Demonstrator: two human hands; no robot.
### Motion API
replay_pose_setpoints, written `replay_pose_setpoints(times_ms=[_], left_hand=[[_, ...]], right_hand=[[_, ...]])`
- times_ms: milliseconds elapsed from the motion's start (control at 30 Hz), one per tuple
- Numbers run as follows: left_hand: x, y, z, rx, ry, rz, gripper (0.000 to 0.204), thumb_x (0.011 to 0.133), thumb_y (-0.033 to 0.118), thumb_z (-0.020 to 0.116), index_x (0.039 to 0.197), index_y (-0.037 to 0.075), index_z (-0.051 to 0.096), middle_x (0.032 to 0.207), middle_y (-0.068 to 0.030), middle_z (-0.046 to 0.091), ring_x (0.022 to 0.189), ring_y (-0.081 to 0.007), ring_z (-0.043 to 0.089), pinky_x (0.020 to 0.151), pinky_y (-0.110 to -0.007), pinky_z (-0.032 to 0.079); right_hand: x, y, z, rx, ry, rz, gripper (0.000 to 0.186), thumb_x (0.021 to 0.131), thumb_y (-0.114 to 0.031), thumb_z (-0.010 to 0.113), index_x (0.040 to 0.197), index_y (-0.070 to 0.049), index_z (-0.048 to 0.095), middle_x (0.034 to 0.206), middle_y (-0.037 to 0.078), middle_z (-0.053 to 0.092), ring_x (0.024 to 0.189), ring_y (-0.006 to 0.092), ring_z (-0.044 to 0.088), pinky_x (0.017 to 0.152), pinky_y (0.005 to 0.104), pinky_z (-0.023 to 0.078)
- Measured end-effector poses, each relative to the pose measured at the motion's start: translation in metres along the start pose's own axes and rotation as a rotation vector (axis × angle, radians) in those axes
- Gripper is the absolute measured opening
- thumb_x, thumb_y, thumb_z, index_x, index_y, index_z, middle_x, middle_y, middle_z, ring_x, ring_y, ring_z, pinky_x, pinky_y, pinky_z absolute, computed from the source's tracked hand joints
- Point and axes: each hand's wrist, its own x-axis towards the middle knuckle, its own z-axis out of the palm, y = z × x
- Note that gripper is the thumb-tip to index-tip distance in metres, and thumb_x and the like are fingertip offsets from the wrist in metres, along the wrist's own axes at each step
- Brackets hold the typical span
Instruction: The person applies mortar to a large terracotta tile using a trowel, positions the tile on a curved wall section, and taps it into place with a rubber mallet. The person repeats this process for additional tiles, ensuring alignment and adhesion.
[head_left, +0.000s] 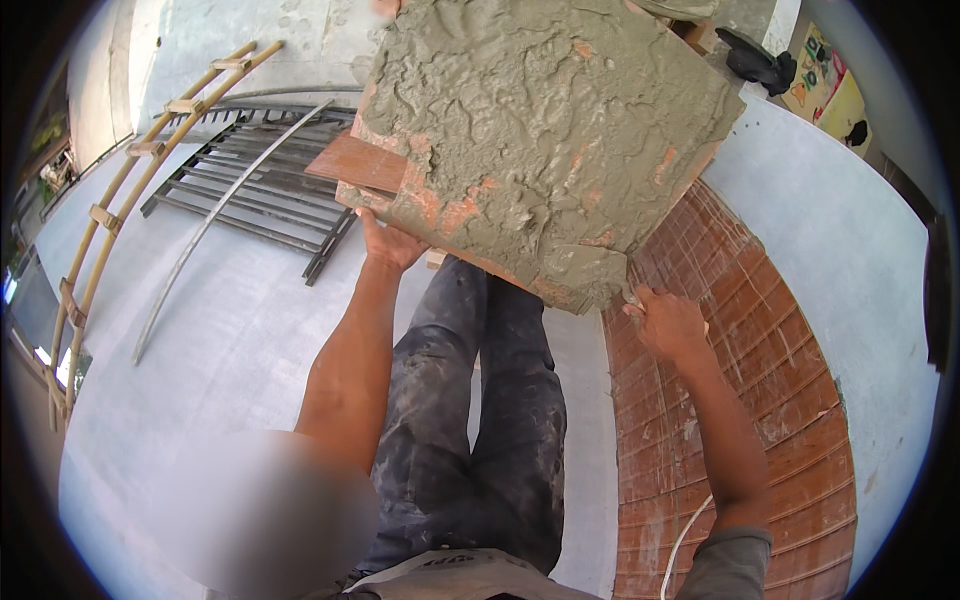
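In the head view, a broad slab coated in wet grey mortar [550,140] sits just beyond both hands, above the dark trousers [470,400]. Here's the left hand [392,243], gripping the slab's near left edge, fingers partly hidden beneath! Over on the right, the right hand [668,320] is closed around a trowel [588,270], its mortar-smeared blade at the slab's near right corner. Left lies a metal grate [250,180], a wooden ladder [110,200] farther left, and brown tiling [730,400] runs down the right.
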Motion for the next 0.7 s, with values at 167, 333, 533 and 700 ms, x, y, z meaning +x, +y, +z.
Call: replay_pose_setpoints(times_ms=[167,333,533,700], left_hand=[[-0.003,0.000,0.003,-0.028,-0.009,-0.021,0.118,0.079,0.094,0.015,0.157,0.006,0.026,0.161,-0.0158,0.030,0.147,-0.0377,0.028,0.118,-0.058,0.022],[0.008,0.000,-0.007,-0.008,-0.061,0.015,0.115,0.081,0.093,0.015,0.157,0.007,0.025,0.161,-0.0163,0.030,0.147,-0.0383,0.028,0.119,-0.059,0.021],[0.002,0.000,-0.005,-0.037,-0.081,-0.011,0.113,0.082,0.092,0.016,0.157,0.008,0.027,0.158,-0.0167,0.035,0.145,-0.0386,0.034,0.117,-0.059,0.025],[0.007,-0.001,-0.013,-0.061,-0.147,-0.006,0.113,0.086,0.089,0.015,0.158,0.003,0.017,0.164,-0.0174,0.019,0.150,-0.0393,0.019,0.121,-0.060,0.011]], right_hand=[[0.017,0.019,-0.034,-0.411,0.395,-0.445,0.021,0.096,-0.027,0.059,0.103,-0.008,0.064,0.092,0.011,0.067,0.085,0.0293,0.067,0.072,0.0428,0.052],[0.075,-0.009,-0.073,-0.463,0.431,-0.484,0.020,0.097,-0.026,0.058,0.105,-0.008,0.064,0.094,0.011,0.067,0.084,0.0275,0.066,0.071,0.0409,0.052],[0.059,-0.032,-0.028,0.396,0.318,-0.049,0.032,0.099,-0.037,0.058,0.106,-0.005,0.062,0.074,0.011,0.062,0.063,0.0227,0.063,0.059,0.0371,0.051],[0.037,-0.065,-0.002,1.326,0.139,0.225,0.044,0.100,-0.047,0.056,0.105,-0.004,0.063,0.062,0.004,0.053,0.049,0.0121,0.053,0.046,0.0283,0.043]])
